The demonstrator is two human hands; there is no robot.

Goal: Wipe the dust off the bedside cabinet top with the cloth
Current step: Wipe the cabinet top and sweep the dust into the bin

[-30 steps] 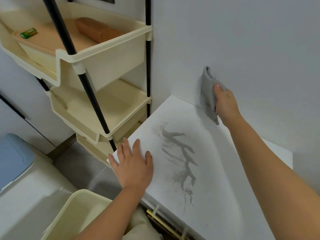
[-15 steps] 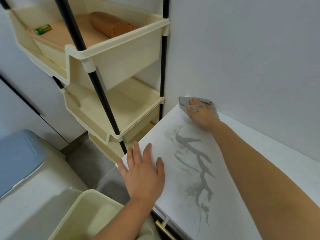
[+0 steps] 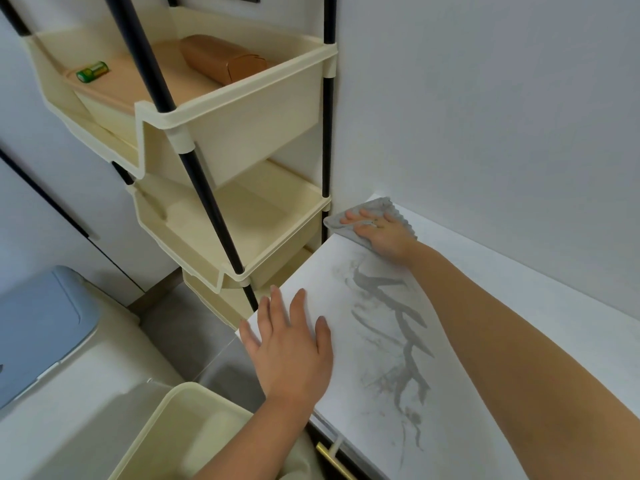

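Left hand [image 3: 289,344] flat on cabinet top [image 3: 491,341] at its near-left corner, fingers spread, gripping nothing, just bracing. Dust streaks [image 3: 391,327] run down the middle of the top from near the far-left corner toward the front edge, untouched. Right hand [image 3: 381,233] at the far-left corner, palm down, fingers extended and pressing the grey cloth [image 3: 349,220] flat; cloth overhangs the left edge slightly.

Step in hand, my read: first pass starting at the far corner. Do it well: keep the cloth flat under the palm, pull toward the front in overlapping strokes, lift the left hand before reaching that corner.

Count: 2 hands, 1 cloth, 1 cabinet top, 1 tiered shelf rack [image 3: 242,133] with at least 3 trays, 1 green battery [image 3: 91,71], 1 brown pouch [image 3: 225,60].
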